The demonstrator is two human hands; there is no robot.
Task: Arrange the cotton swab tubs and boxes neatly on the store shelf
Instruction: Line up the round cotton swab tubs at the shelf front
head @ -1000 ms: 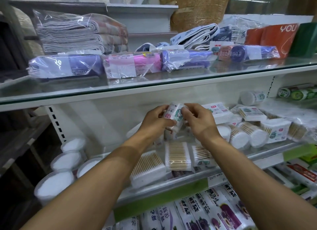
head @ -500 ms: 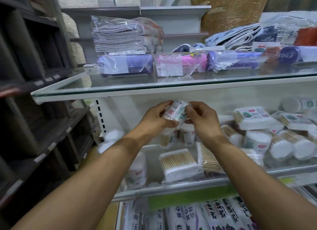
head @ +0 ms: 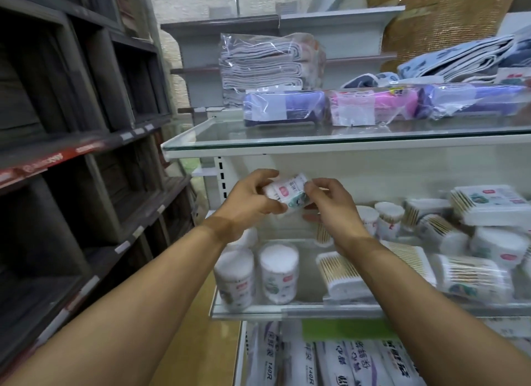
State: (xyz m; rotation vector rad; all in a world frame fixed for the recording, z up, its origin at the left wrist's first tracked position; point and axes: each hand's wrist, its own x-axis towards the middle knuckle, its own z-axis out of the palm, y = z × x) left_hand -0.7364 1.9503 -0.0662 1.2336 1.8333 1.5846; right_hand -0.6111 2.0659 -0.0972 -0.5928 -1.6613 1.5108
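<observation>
Two glass shelves fill the view, largest things first: the upper glass shelf carries a wrapped stack of folded towels with purple and pink plastic-wrapped packs in front. On the lower shelf, flat cotton swab boxes lie jumbled at centre and right, some stacked or tilted, while two round swab tubs stand upright side by side at the left front. Above them, in mid-air before the shelf's back wall, a small cotton swab tub lies tilted on its side, held between both hands: the left hand curls round its left end, and the right hand pinches its right end with fingertips.
</observation>
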